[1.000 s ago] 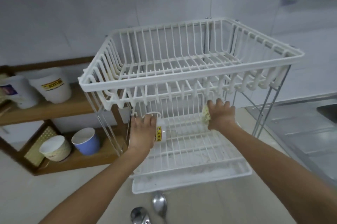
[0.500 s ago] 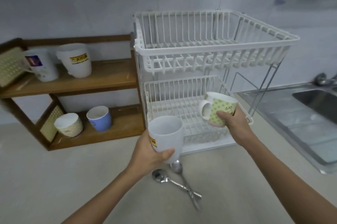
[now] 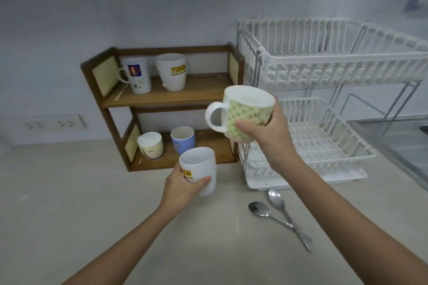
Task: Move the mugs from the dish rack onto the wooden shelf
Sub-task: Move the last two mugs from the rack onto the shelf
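My left hand (image 3: 183, 188) grips a plain white mug with a yellow label (image 3: 200, 169), held upright above the counter in front of the wooden shelf (image 3: 166, 97). My right hand (image 3: 266, 136) holds a green-patterned mug (image 3: 245, 113) with its white handle pointing left, level with the shelf's upper board. The shelf's top board carries two white mugs (image 3: 136, 75), one with a yellow label (image 3: 171, 71). Its bottom board carries a cream mug (image 3: 150, 145) and a blue mug (image 3: 183, 140). The white two-tier dish rack (image 3: 342, 71) stands to the right with no mugs in it.
Two metal spoons (image 3: 275, 213) lie crossed on the beige counter near the rack's drip tray (image 3: 261, 184). A steel sink edge (image 3: 405, 145) is at far right. A wall socket strip (image 3: 53, 123) sits left of the shelf.
Both hands pulled the mugs out of the rack's lower tier and carried them left toward the shelf. My view has swung left, so the shelf is now central.
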`<state>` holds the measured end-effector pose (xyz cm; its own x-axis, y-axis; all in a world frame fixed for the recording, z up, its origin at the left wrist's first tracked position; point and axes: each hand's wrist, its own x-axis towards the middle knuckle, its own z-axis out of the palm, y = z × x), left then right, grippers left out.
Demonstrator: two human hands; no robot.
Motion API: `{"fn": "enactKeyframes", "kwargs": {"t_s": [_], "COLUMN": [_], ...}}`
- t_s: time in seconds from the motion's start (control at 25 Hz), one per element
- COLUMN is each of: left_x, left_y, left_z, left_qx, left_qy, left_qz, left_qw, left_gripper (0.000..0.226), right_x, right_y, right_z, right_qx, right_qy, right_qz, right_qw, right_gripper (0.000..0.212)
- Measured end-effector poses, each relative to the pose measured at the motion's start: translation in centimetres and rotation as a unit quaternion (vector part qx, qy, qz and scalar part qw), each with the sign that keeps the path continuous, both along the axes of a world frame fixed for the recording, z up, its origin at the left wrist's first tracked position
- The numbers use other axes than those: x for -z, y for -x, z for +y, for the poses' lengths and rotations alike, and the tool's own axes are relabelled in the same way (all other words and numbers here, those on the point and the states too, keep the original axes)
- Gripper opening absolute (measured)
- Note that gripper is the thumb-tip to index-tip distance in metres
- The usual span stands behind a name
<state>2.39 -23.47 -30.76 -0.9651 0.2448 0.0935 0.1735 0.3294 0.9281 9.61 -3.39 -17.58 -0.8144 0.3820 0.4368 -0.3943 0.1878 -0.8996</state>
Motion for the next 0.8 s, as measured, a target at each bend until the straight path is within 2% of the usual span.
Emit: {"fn": "enactKeyframes", "kwargs": {"t_s": [0.16,0.28,0.44,0.56,0.8], "left_x": [-0.2,-0.8,-0.8,-0.7,0.3], "left_y": [2.0,3.4,4.5,5.2,6.3], "left_z": [-1.9,-2.9,-3.8,-4.1,-2.9], "left_qx": [-0.072,-0.090,-0.065,-0.060,-0.059], "left_qy": [0.067,0.045,0.030,0.017,0.016], "left_qz": [-0.019,-0.028,0.001,0.023,0.025], "left_qw": [0.995,0.995,0.997,0.998,0.998], "left_gripper": [0.057,0.057,0.076,0.087,0.075], "right_x": [-3.1,-5.5,-6.2,-5.4,-3.0], "right_y": [6.8,12.9,18.6,21.4,25.0], "right_z": [-4.8,-6.0,-5.5,-4.6,-2.9], "right_qx": [0.089,0.154,0.262,0.296,0.301], "right_qy": [-0.037,0.004,-0.046,-0.054,-0.085], "right_qz": [-0.014,-0.067,-0.101,-0.124,-0.147], "right_qw": [0.995,0.986,0.959,0.946,0.938], "right_gripper": [0.081,0.087,0.099,0.106,0.106]}}
